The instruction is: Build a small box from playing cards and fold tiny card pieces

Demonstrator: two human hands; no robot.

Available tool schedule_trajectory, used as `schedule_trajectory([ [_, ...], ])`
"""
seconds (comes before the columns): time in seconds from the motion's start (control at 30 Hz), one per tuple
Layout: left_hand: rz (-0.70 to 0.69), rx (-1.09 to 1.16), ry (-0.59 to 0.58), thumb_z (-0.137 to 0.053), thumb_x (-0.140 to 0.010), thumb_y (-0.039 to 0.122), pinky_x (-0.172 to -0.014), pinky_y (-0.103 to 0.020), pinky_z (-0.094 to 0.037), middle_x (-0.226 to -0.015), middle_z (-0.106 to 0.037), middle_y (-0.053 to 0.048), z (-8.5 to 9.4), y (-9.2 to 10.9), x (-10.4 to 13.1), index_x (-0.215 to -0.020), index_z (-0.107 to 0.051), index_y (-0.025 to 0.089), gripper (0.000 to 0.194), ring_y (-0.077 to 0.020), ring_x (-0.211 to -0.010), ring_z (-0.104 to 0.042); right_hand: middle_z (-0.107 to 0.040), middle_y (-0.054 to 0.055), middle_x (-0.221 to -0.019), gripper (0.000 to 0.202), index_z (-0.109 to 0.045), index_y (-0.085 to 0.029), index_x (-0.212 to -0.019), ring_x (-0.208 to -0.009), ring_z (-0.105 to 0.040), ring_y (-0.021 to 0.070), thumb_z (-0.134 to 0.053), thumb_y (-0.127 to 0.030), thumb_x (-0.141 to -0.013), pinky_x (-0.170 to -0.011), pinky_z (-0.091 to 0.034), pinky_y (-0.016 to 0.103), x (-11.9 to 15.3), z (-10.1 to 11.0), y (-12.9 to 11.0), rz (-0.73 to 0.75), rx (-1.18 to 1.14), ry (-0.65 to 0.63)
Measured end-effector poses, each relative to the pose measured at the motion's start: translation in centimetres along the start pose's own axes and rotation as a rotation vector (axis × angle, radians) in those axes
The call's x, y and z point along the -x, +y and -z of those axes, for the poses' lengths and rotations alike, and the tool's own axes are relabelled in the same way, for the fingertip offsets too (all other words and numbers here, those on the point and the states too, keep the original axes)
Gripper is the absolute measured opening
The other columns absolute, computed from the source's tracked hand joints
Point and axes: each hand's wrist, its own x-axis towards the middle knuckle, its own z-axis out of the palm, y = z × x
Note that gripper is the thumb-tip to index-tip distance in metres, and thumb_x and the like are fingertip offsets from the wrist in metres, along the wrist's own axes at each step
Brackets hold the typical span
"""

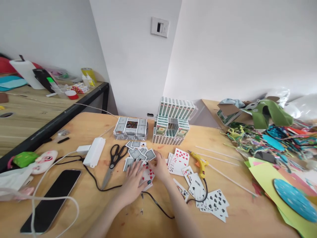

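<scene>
Face-down playing cards [135, 154] overlap in a pile at the middle of the table. Over the near part of this pile lies my left hand [135, 181], its fingers spread and touching the cards. Red-suited cards [149, 174] show face up beside its fingers. My right hand [159, 167] is at the right edge of the pile; its fingertips bend down to the cards and are partly hidden, so what they hold cannot be made out. Behind the pile stand a card-covered box [130, 128] and a structure of stacked card boxes [170, 130].
Scissors [114, 162] and a white power strip [94, 152] lie left, near a black phone [51, 201]. Right of my hands are fanned cards [179, 161], a yellow glue gun [201, 164] with its black cord, thin white sticks [230, 180], spade cards [215, 202] and coloured paper [269, 191].
</scene>
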Motion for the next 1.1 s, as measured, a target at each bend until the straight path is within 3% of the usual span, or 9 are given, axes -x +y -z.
schedule_trajectory([
  [0.13, -0.029, 0.137, 0.170, -0.051, -0.079, 0.023, -0.103, -0.045, -0.035, -0.139, -0.040, -0.009, 0.3, 0.3, -2.9, -0.116, -0.055, 0.024, 0.038, -0.0259, -0.130, -0.034, -0.055, 0.013, -0.115, 0.045, -0.052, -0.018, -0.117, -0.076, -0.062, 0.0195, -0.058, -0.028, -0.074, -0.071, -0.050, 0.035, -1.4, -0.9, 1.0, -0.075, 0.095, 0.084],
  [0.23, 0.043, 0.247, 0.330, -0.051, -0.077, 0.017, -0.101, -0.044, -0.038, -0.120, -0.054, -0.010, 0.2, 0.7, -6.1, -0.102, -0.060, 0.021, 0.027, -0.0235, -0.119, -0.047, -0.061, 0.010, -0.101, 0.040, -0.053, -0.019, -0.115, -0.076, -0.062, 0.0214, -0.054, -0.036, -0.079, -0.065, -0.048, 0.033, -1.5, -1.4, 1.8, -0.128, 0.166, 0.171],
  [0.37, 0.078, 0.449, 0.369, -0.048, -0.076, 0.012, -0.091, -0.037, -0.047, -0.104, -0.062, -0.007, -1.5, 1.4, -8.7, -0.098, -0.059, 0.019, 0.026, -0.0184, -0.101, -0.058, -0.065, 0.006, -0.098, 0.042, -0.049, -0.020, -0.119, -0.070, -0.062, 0.0187, -0.052, -0.031, -0.079, -0.063, -0.046, 0.031, -1.3, -1.8, 2.4, -0.158, 0.122, 0.147],
  [0.53, 0.029, 0.560, 0.378, -0.044, -0.076, 0.009, -0.090, -0.036, -0.047, -0.101, -0.064, -0.004, -3.0, 1.2, -8.5, -0.095, -0.060, 0.021, 0.027, -0.0164, -0.098, -0.059, -0.067, 0.006, -0.092, 0.040, -0.054, -0.019, -0.114, -0.071, -0.063, 0.0206, -0.055, -0.033, -0.076, -0.064, -0.046, 0.032, -1.5, -1.6, 2.3, -0.166, 0.075, 0.194],
  [0.63, 0.105, 0.749, 0.390, -0.038, -0.081, 0.014, -0.086, -0.035, -0.050, -0.104, -0.063, -0.006, -2.9, 0.6, -8.4, -0.097, -0.057, 0.020, 0.025, -0.0164, -0.096, -0.062, -0.068, 0.004, -0.084, 0.038, -0.059, -0.020, -0.105, -0.068, -0.064, 0.0208, -0.061, -0.037, -0.071, -0.063, -0.048, 0.032, -1.8, -1.4, 1.9, -0.185, -0.002, 0.193],
  [0.77, 0.204, 1.014, 0.312, -0.036, -0.085, 0.027, -0.073, -0.033, -0.054, -0.105, -0.063, -0.009, -2.4, 0.3, -9.0, -0.099, -0.053, 0.019, 0.023, -0.0184, -0.091, -0.065, -0.068, 0.001, -0.073, 0.025, -0.064, -0.021, -0.089, -0.059, -0.064, 0.0186, -0.063, -0.036, -0.069, -0.057, -0.049, 0.030, -1.8, -1.2, 1.5, -0.213, -0.162, 0.164],
  [0.87, 0.192, 1.107, 0.327, -0.041, -0.083, 0.030, -0.077, -0.034, -0.054, -0.102, -0.063, -0.008, -2.1, 0.4, -9.3, -0.097, -0.053, 0.018, 0.022, -0.0187, -0.093, -0.064, -0.067, 0.001, -0.069, 0.022, -0.064, -0.020, -0.083, -0.054, -0.062, 0.0171, -0.062, -0.036, -0.069, -0.052, -0.049, 0.028, -1.9, -1.2, 1.6, -0.211, -0.265, 0.195],
  [1.0, 0.143, 1.021, 0.438, -0.049, -0.077, 0.023, -0.090, -0.035, -0.048, -0.098, -0.064, -0.006, -1.9, 0.4, -9.3, -0.091, -0.057, 0.018, 0.016, -0.0175, -0.098, -0.061, -0.065, 0.002, -0.066, 0.025, -0.064, -0.018, -0.077, -0.044, -0.054, 0.0136, -0.060, -0.042, -0.071, -0.043, -0.043, 0.025, -2.2, -1.1, 1.3, -0.229, -0.317, 0.230],
  [1.1, 0.133, 0.867, 0.442, -0.049, -0.075, 0.017, -0.088, -0.034, -0.048, -0.096, -0.065, -0.005, -2.0, 0.4, -9.2, -0.088, -0.060, 0.018, 0.017, -0.0166, -0.094, -0.061, -0.060, 0.001, -0.057, 0.027, -0.062, -0.018, -0.068, -0.047, -0.052, 0.0134, -0.057, -0.043, -0.075, -0.045, -0.041, 0.025, -2.0, 0.3, -0.4, -0.212, -0.312, 0.361],
])
